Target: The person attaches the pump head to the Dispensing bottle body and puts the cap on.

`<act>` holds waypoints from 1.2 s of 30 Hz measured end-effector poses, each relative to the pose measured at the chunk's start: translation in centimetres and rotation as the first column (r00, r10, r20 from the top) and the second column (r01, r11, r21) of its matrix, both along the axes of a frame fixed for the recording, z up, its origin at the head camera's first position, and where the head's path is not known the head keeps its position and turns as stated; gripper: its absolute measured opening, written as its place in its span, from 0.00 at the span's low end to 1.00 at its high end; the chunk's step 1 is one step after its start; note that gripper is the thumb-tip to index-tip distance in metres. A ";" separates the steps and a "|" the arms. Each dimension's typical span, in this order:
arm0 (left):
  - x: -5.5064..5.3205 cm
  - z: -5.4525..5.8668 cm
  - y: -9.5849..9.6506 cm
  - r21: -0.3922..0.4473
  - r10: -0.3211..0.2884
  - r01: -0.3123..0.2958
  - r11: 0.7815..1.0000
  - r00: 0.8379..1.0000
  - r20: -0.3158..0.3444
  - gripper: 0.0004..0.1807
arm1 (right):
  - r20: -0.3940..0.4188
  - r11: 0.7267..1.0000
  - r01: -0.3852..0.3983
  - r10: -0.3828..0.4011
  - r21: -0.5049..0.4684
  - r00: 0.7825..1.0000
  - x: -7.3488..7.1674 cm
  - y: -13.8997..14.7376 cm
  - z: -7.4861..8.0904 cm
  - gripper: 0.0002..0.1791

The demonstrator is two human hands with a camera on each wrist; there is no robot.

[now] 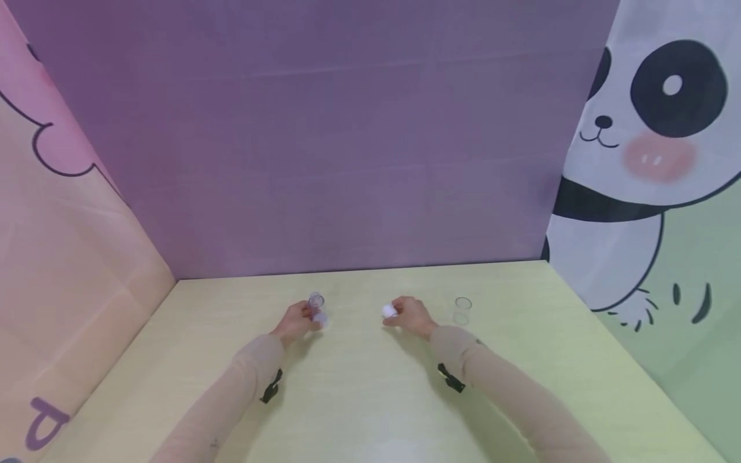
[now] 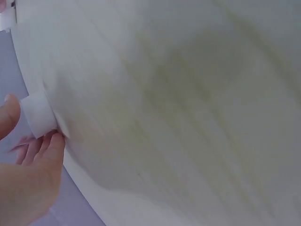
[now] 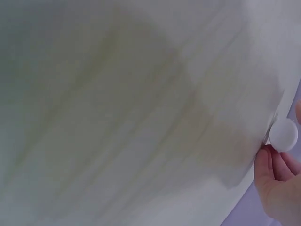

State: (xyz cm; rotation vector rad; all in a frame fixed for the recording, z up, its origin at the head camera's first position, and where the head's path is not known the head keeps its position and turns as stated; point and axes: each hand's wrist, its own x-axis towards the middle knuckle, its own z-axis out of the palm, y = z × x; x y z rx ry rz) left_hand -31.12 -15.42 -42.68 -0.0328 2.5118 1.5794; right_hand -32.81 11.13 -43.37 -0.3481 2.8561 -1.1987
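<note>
White cylinder (image 2: pixel 39 114): between thumb and fingers of left hand (image 1: pixel 298 319), near tabletop (image 1: pixel 359 399).
Cylinder risk: could tip or skid out past the fingertips if pinched off-centre or pressed harder from 1 side.
Clear rim (image 1: pixel 316 299): just beyond the left pinch; likely easy to knock with a small forward nudge. Cannot tell if joined to the cylinder or separate.
White round piece (image 3: pixel 283 134): between thumb and fingers of right hand (image 1: pixel 413 316), on the side toward the left grip.
Round piece risk: could twist or roll free, given a curved edge and a pinch at the fingertips only.
Clear outlines (image 1: pixel 463 302): 2, to the right of the right grip, well apart from the fingertips. See-through, so easy to miss; prone to a bump from an outward swing of the wrist. Cannot tell if 1 container or 2 rings.
Left grip: narrow, about cylinder width; holding the cylinder, thumb opposite the fingers, palm off.
Right grip: narrow, holding the round piece; thumb mostly cut off in the right wrist view, so exact contact unclear.
Squeeze force: not readable, either side.
</note>
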 end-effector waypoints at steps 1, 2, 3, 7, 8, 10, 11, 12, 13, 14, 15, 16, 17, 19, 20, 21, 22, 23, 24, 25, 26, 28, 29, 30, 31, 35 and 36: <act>-0.1 0.0 0.0 -0.002 0.000 0.000 1.000 1.000 -0.001 0.30 | -0.008 1.000 0.001 -0.001 0.009 1.000 0.0 -0.1 0.0 0.19; -0.1 0.0 0.0 -0.004 0.006 -0.006 1.000 1.000 0.001 0.30 | -0.024 1.000 -0.003 0.003 0.022 1.000 0.0 -0.2 0.0 0.17; -0.2 -0.1 0.1 -0.006 0.009 -0.009 1.000 1.000 0.002 0.31 | -0.046 0.999 -0.009 0.011 0.040 0.999 0.0 -0.2 -0.1 0.16; -0.3 -0.2 0.2 -0.014 0.014 -0.014 1.000 1.000 -0.003 0.31 | -0.099 0.998 -0.023 0.029 0.066 0.995 0.3 -0.3 -0.1 0.14; -0.3 -0.2 0.3 -0.015 0.016 -0.016 1.000 1.000 -0.001 0.31 | -0.112 0.997 -0.028 0.036 0.070 0.993 0.4 -0.3 -0.1 0.13; -0.3 -0.2 0.3 -0.021 0.014 -0.014 1.000 1.000 -0.002 0.30 | -0.121 0.997 -0.035 0.043 0.069 0.992 0.5 -0.3 -0.1 0.13; -0.4 -0.2 0.3 -0.021 0.013 -0.013 1.000 1.000 -0.001 0.30 | -0.125 0.997 -0.038 0.047 0.070 0.991 0.5 -0.2 -0.1 0.13; -0.4 -0.2 0.3 -0.023 0.017 -0.017 1.000 1.000 0.000 0.30 | -0.128 0.997 -0.041 0.049 0.068 0.990 0.5 -0.2 -0.1 0.13; -0.4 -0.3 0.3 -0.023 0.017 -0.017 1.000 1.000 -0.001 0.30 | -0.135 0.997 -0.043 0.052 0.071 0.990 0.5 -0.2 -0.2 0.12; -0.3 -0.3 0.3 -0.026 0.012 -0.012 1.000 1.000 -0.005 0.30 | -0.145 0.996 -0.046 0.057 0.074 0.988 0.5 -0.1 -0.2 0.12; -0.3 -0.3 0.2 -0.024 0.013 -0.013 1.000 1.000 -0.008 0.30 | -0.154 0.996 -0.047 0.057 0.072 0.986 0.4 -0.1 -0.2 0.12; -0.3 -0.3 0.2 -0.022 0.013 -0.013 1.000 1.000 -0.011 0.30 | -0.165 0.996 -0.047 0.058 0.072 0.985 0.4 -0.1 -0.2 0.13; -0.3 -0.3 0.2 -0.020 0.013 -0.013 1.000 1.000 -0.015 0.30 | -0.174 0.997 -0.046 0.057 0.068 0.983 0.3 0.0 -0.3 0.13; -0.3 -0.3 0.2 -0.012 0.009 -0.009 1.000 1.000 -0.023 0.29 | -0.185 0.997 -0.046 0.057 0.062 0.981 0.2 0.1 -0.3 0.13; -0.2 -0.3 0.2 -0.009 0.009 -0.010 1.000 1.000 -0.025 0.28 | -0.181 0.998 -0.043 0.051 0.050 0.982 0.2 0.1 -0.3 0.13; -0.2 -0.3 0.2 -0.001 0.014 -0.014 1.000 1.000 -0.025 0.28 | -0.171 0.999 -0.039 0.044 0.036 0.984 0.1 0.1 -0.4 0.14; -0.2 -0.3 0.2 -0.001 0.013 -0.013 1.000 1.000 -0.028 0.27 | -0.164 0.999 -0.037 0.042 0.029 0.986 0.1 0.2 -0.4 0.14; -0.2 -0.3 0.2 0.002 0.012 -0.012 1.000 0.999 -0.030 0.27 | -0.150 0.999 -0.033 0.035 0.015 0.988 0.1 0.2 -0.3 0.14; -0.2 -0.3 0.1 0.004 0.013 -0.013 1.000 0.999 -0.030 0.26 | -0.138 1.000 -0.030 0.031 0.007 0.990 0.1 0.2 -0.3 0.14; -0.2 -0.3 0.1 -0.001 0.011 -0.011 1.000 0.999 -0.033 0.26 | -0.137 1.000 -0.028 0.028 0.004 0.990 0.0 0.3 -0.3 0.15; -0.2 -0.3 0.1 -0.002 0.012 -0.012 1.000 0.999 -0.035 0.25 | -0.129 1.000 -0.025 0.024 -0.007 0.991 0.0 0.3 -0.2 0.15; -0.3 -0.4 0.0 -0.008 0.010 -0.011 1.000 0.999 -0.039 0.24 | -0.134 1.000 -0.027 0.025 -0.015 0.991 0.1 0.4 0.0 0.15; -0.4 -0.4 -0.1 -0.007 0.006 -0.006 1.000 0.999 -0.045 0.23 | -0.136 0.999 -0.029 0.026 -0.019 0.990 0.1 0.5 0.1 0.15; -0.4 -0.3 -0.1 -0.008 0.006 -0.007 1.000 0.999 -0.049 0.23 | -0.136 0.999 -0.030 0.027 -0.024 0.990 0.2 0.6 0.3 0.15; -0.4 -0.3 -0.2 -0.010 0.003 -0.003 1.000 0.998 -0.056 0.23 | -0.137 0.999 -0.031 0.026 -0.034 0.990 0.3 0.7 0.4 0.15; -0.2 0.2 -0.1 -0.019 -0.026 0.025 1.000 0.997 -0.073 0.24 | -0.087 0.995 -0.007 -0.002 -0.102 0.996 0.4 1.2 1.1 0.17; -0.1 0.4 0.1 -0.025 -0.036 0.034 0.999 0.997 -0.073 0.24 | -0.075 0.993 0.005 -0.014 -0.119 0.997 0.4 1.3 1.3 0.18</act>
